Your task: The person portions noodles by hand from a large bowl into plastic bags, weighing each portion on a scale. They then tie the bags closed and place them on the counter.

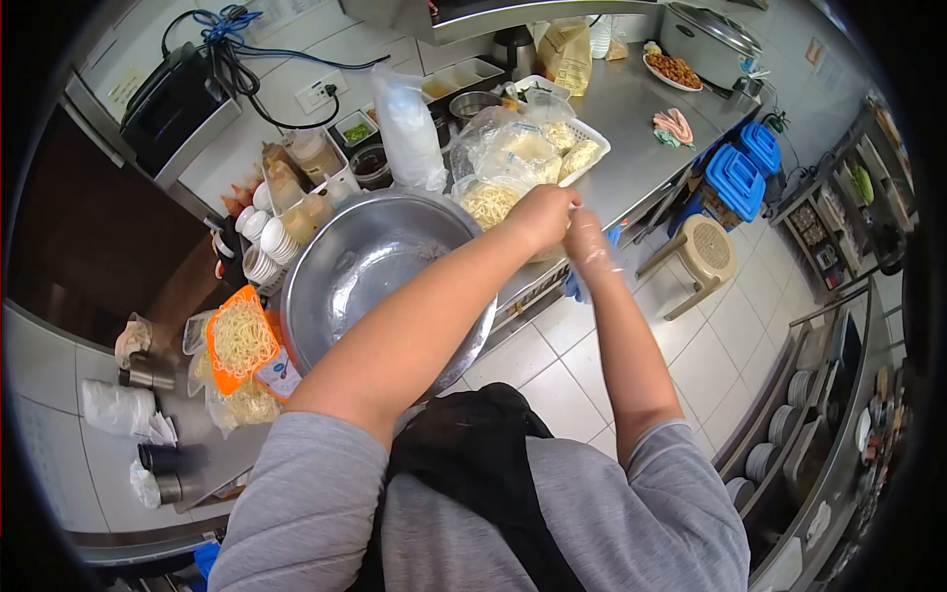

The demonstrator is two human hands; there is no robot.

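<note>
My left hand (543,217) is bare and closed, pinching at the finger end of a clear plastic glove. That glove (600,260) covers my right hand (587,242), whose fingers are partly hidden behind the left one. Both hands meet above the counter's front edge. Just left of them is a clear bag of pale noodles (488,204), partly behind my left wrist. A large steel bowl (340,281) stands under my left forearm, with no food visible inside.
More bagged noodles lie in a white tray (590,133). An orange basket (243,340) of noodles stands left of the bowl. Paper cups (279,240) and sauce containers line the wall. A beige stool (708,249) and blue-lidded bins (735,178) stand on the floor at right.
</note>
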